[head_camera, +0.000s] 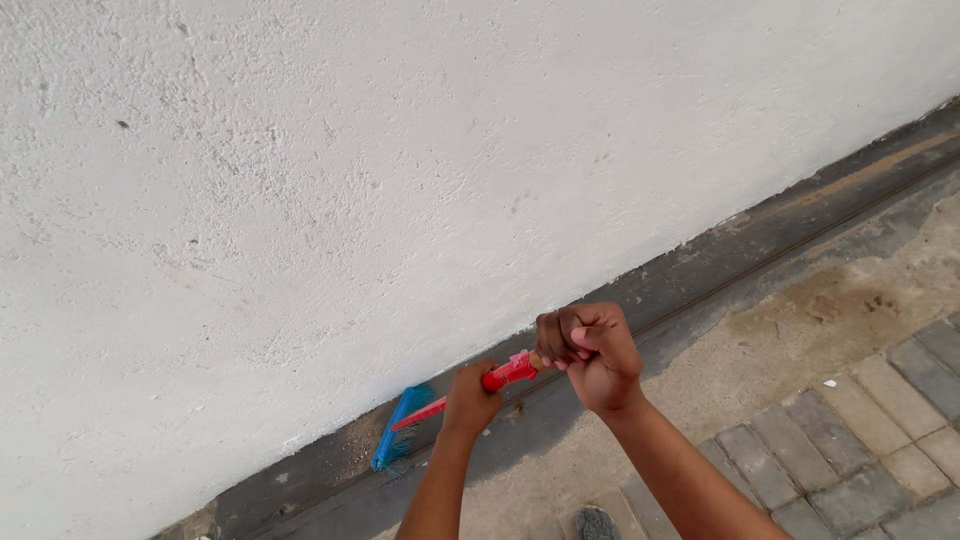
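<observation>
We take the white wall (300, 170) as our landmark. At its foot, on the dark strip of ground (300, 470) running along its base, sits the blue broom head (400, 440), its bristles touching the ground just beside the wall. From the head a red broom handle (470, 390) rises away from the wall toward us. Our left hand (470, 400) is wrapped around the lower part of the handle, its grip closed tight on it. Further from the wall and higher up, our right hand (590, 355) is a fist closed over the handle's top end. Beyond the dark strip, away from the wall, lies sandy ground (780, 330), then grey paving blocks (860, 440). A shoe tip (597, 523) shows at the bottom edge.
</observation>
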